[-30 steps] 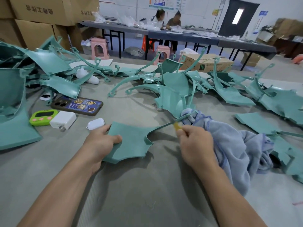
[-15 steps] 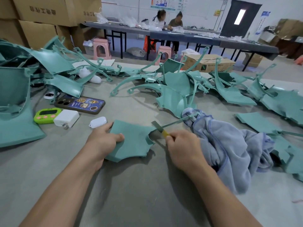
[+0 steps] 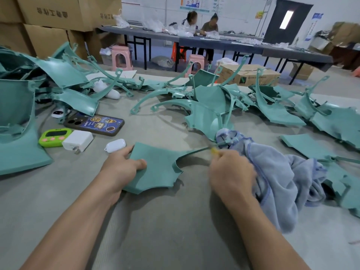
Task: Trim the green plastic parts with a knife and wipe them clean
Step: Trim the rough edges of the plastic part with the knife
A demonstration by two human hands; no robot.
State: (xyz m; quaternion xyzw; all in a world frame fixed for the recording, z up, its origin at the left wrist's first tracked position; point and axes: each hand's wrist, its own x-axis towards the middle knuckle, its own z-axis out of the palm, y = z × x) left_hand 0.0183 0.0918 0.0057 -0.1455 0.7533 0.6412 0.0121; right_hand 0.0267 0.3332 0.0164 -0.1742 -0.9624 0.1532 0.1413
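While the green part (image 3: 155, 168) lies flat on the grey table (image 3: 175, 230) between the two forearms, its broad body sits toward the person's left and its thin arm (image 3: 196, 152) runs away to the far right, ending against the blue-grey cloth (image 3: 282, 176). That long axis, near-left to far-right, is what the cut seems to turn on. The right hand (image 3: 231, 172) sits just beside the thin arm, on its near side, fingers curled tight round the knife (image 3: 213, 151). Only a blurred bit of yellow handle shows, touching or nearly touching the arm; the blade cannot be made out. The left hand (image 3: 120, 168) holds the body by its left edge, thumb pressed on top and the other fingers wrapped at the rim, steadying it well apart from the knife. Trimming along the thin arm looks to be the step in hand, and the right hand is plainly the nearer one. Wiping is not yet begun, though the cloth lies against that hand's outer side. Beyond are a phone (image 3: 95, 124), a green timer (image 3: 53, 136), a white charger (image 3: 78, 141), a small white case (image 3: 115, 146) and more green parts (image 3: 210, 106).
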